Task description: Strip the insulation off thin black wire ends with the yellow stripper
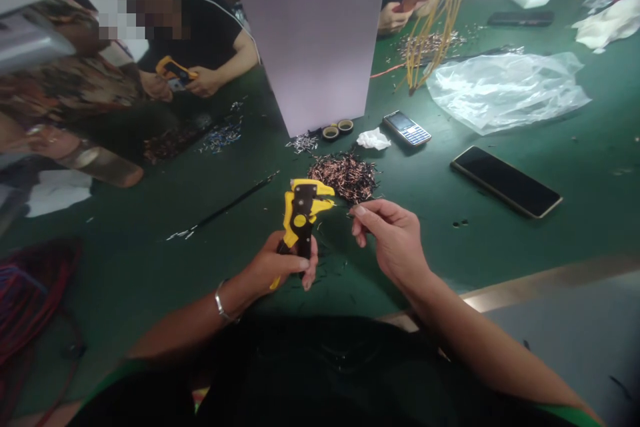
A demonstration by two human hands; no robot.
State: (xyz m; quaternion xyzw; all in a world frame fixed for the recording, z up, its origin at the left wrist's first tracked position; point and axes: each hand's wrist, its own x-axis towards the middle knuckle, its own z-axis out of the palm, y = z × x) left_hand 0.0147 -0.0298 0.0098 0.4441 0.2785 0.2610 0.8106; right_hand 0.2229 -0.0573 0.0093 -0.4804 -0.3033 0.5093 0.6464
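Observation:
My left hand (295, 259) is wrapped round the handles of a yellow and black wire stripper (301, 215), held upright with its jaws facing right. Just right of those jaws, my right hand (387, 230) pinches a thin wire (345, 207) between thumb and fingertips; the wire's end reaches toward the jaws, and I cannot tell whether it touches them. Behind both hands lies a pile of small copper-coloured pieces with dark ends (345, 175). A bundle of black wires (230, 202) with bared ends rests on the green table (200, 273) to the left.
A tall pale panel (313, 33) stands behind the pile, beside tape rolls (331, 133). At right are a keypad phone (407, 129), a smartphone (506, 181) and a clear plastic bag (510, 90). Co-workers sit across the table, one holding a yellow tool (175, 70). Red cable coils (37, 300) lie left.

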